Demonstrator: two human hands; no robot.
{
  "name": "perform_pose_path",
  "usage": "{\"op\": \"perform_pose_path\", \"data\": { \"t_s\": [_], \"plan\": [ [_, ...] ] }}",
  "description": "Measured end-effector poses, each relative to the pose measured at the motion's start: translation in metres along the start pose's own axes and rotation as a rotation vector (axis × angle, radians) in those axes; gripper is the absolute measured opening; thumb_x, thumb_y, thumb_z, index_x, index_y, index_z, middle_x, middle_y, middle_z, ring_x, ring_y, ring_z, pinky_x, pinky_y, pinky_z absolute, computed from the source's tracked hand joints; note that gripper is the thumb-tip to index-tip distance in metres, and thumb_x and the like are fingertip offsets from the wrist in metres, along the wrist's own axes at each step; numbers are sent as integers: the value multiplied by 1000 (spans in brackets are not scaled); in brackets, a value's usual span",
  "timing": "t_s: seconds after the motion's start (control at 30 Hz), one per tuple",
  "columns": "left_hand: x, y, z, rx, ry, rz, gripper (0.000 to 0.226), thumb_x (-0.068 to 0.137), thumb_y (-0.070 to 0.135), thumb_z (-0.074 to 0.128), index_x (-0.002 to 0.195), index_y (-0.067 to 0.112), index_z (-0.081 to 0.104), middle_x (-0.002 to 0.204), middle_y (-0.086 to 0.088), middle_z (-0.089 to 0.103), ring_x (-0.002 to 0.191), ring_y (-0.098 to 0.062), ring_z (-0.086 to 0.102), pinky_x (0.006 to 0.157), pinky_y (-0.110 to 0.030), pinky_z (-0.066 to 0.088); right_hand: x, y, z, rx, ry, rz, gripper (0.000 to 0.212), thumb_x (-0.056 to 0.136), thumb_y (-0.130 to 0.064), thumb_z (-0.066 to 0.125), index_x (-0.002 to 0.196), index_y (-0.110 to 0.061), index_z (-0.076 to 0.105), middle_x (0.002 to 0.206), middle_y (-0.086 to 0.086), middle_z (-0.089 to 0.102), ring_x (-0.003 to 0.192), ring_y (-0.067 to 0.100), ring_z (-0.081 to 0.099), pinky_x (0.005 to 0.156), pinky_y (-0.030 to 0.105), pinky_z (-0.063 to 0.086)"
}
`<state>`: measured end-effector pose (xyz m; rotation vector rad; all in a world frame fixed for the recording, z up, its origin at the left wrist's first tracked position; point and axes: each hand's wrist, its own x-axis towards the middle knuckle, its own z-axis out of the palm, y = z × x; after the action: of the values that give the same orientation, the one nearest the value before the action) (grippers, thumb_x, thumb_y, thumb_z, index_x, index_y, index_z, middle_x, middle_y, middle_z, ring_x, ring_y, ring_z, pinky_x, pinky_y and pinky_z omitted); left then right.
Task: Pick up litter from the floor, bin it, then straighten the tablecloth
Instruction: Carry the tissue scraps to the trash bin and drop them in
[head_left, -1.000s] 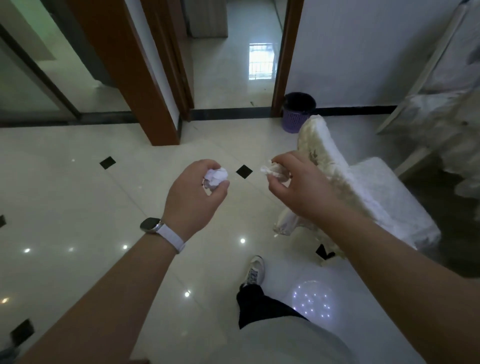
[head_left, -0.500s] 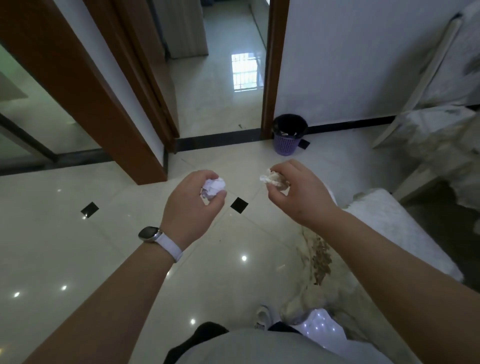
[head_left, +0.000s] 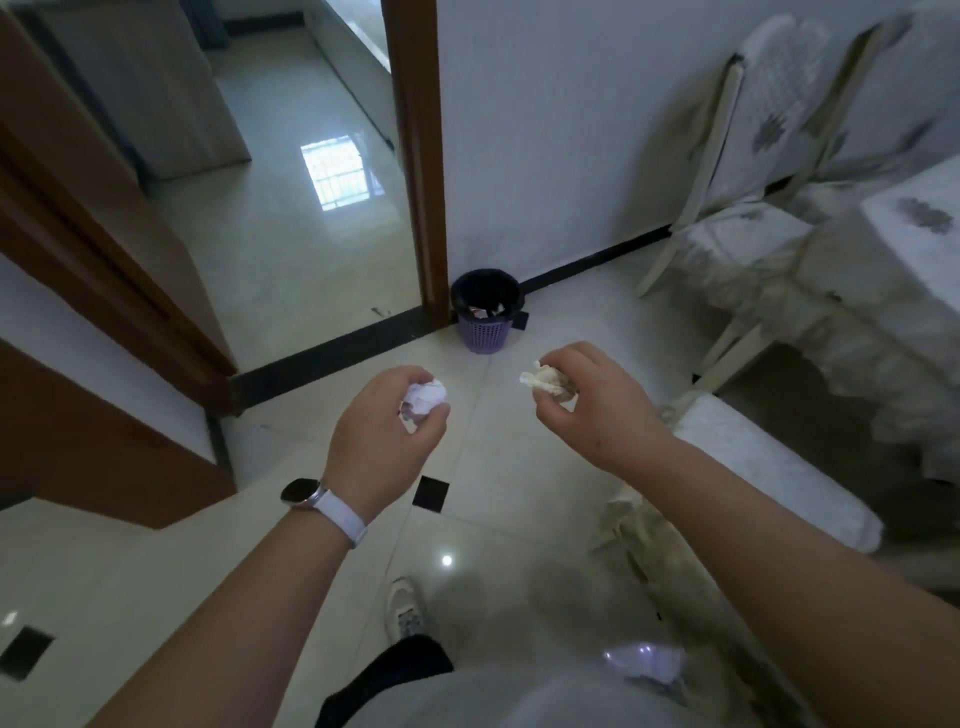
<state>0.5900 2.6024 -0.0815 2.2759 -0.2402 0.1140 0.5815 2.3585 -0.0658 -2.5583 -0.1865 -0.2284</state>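
Note:
My left hand (head_left: 387, 436) grips a crumpled white paper ball (head_left: 425, 399), with a watch on that wrist. My right hand (head_left: 597, 402) pinches a crumpled cream tissue (head_left: 543, 378). Both hands are held out at chest height above the tiled floor. Ahead of them, by the door frame against the wall, stands a small purple bin (head_left: 485, 312) with a black liner and some litter inside. A white tablecloth (head_left: 904, 270) with grey flower prints hangs over the table at the right edge.
A brown door frame (head_left: 418, 156) rises just left of the bin, with an open doorway beyond. Covered chairs (head_left: 748, 228) stand at the wall on the right, and a covered chair seat (head_left: 769, 467) is close by my right arm. My shoe (head_left: 405, 613) is on the floor below.
I have walked toward the bin, which now looks larger and closer. Both hands still hold their litter, carried forward; the nearby chair has slid to my right.

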Motion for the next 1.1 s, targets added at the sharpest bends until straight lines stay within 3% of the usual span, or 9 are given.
{"op": "perform_pose_path", "data": {
  "t_s": [0.2,0.33,0.53,0.63,0.8,0.97,1.1],
  "plan": [
    [109,-40,-30,-31,-72,87,28,84,29,71,109,26,60,99,10,61,86,-4,57,71,-20,47,84,-25,23,-56,80,79,24,84,-30,65,107,-24,61,102,-8,58,80,8,51,65,26,44],
    [159,-58,-29,-58,-150,114,29,83,28,71,110,24,60,99,8,61,87,-6,58,73,-23,49,121,-23,34,-46,96,134,28,83,-26,67,110,-24,61,103,-7,58,81,7,50,69,29,47],
    [238,-74,-5,-75,-182,174,25,82,28,72,103,32,59,92,16,58,86,4,55,69,-11,42,182,11,44,-62,110,215,27,84,-29,66,111,-24,62,105,-7,58,83,8,49,70,28,44],
    [283,-81,12,-53,-179,188,26,82,30,71,102,37,56,93,15,59,85,2,56,69,-11,43,221,38,54,-17,95,248,27,85,-30,64,110,-21,62,105,-6,57,86,12,52,72,31,47],
    [355,-89,53,6,-196,119,25,82,26,72,104,25,62,93,10,60,81,4,52,70,0,36,300,95,68,24,31,249,24,85,-31,63,106,-19,62,102,-3,58,85,15,54,73,36,50],
    [432,-70,88,26,-229,95,24,83,26,72,101,33,57,92,13,59,87,13,52,70,1,35,370,151,55,46,-7,234,25,84,-29,64,107,-19,61,102,-3,58,84,15,55,72,37,52],
    [488,-57,115,72,-220,101,23,83,28,71,103,25,60,91,15,55,84,22,46,68,5,31,418,187,40,28,-24,235,30,85,-30,64,113,-19,61,109,-1,59,90,18,57,74,35,51]
  ]
}}
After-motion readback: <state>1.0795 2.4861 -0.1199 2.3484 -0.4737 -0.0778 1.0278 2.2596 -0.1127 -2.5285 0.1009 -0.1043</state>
